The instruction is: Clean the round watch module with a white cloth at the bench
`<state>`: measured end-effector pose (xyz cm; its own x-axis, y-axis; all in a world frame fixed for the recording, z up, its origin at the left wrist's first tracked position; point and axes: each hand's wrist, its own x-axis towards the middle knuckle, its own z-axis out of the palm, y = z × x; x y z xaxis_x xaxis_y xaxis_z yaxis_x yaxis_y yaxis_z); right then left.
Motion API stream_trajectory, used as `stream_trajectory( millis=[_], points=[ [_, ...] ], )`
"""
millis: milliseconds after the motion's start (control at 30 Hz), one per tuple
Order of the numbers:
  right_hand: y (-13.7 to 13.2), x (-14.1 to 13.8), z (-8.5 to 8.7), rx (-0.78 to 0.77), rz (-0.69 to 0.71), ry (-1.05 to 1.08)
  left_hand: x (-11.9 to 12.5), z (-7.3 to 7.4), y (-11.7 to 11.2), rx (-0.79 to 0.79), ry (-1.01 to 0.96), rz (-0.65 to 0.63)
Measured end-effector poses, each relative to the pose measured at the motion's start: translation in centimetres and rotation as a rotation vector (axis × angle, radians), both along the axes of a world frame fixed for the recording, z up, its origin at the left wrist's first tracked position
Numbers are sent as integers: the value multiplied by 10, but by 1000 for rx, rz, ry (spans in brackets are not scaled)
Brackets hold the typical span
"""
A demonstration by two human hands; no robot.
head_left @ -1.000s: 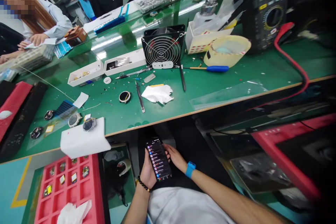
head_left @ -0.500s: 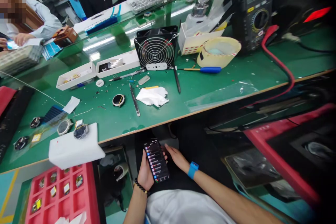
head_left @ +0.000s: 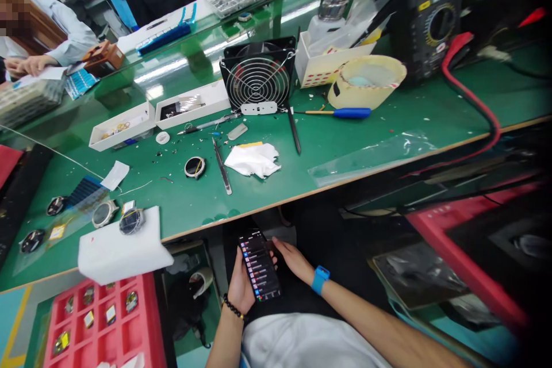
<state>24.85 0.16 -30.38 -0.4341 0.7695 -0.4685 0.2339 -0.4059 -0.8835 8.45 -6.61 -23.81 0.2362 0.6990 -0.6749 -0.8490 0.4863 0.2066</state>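
Green workbench [head_left: 302, 149] above | left hand [head_left: 240, 286] clasps smartphone [head_left: 259, 265] | right hand [head_left: 294, 260] spread against its edge

Since a moment ago the view has swung: the green workbench [head_left: 366, 132] and red compartment tray [head_left: 150, 322] sit lower and further left, and the seated co-worker's hand [head_left: 32, 65] lies nearer the left edge.

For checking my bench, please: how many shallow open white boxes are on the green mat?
2. The left box holds small gold-coloured parts; the right box stands next to it, nearer the wire-guarded fan. None seems hidden.
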Motion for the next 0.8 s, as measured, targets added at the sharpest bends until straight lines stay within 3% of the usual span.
stream_trajectory(
  millis=[133, 267, 467, 600, 800],
  points=[
    [2, 2, 12, 106, 11, -48, -1, -2, 2, 2, -23, -18],
    [15, 17, 34, 311, 22, -155, -1, -3, 3, -5, -41, -34],
    [75, 68, 61, 689, -7, -419, -4, -6, 6, 2, -61, -74],
    [111, 88, 54, 805, -53, -619, -5, -9, 7, 11, -68, -90],
    [138, 79, 31, 816, -24, -805, -8, -11, 7, -3, -79, -86]
  ],
)
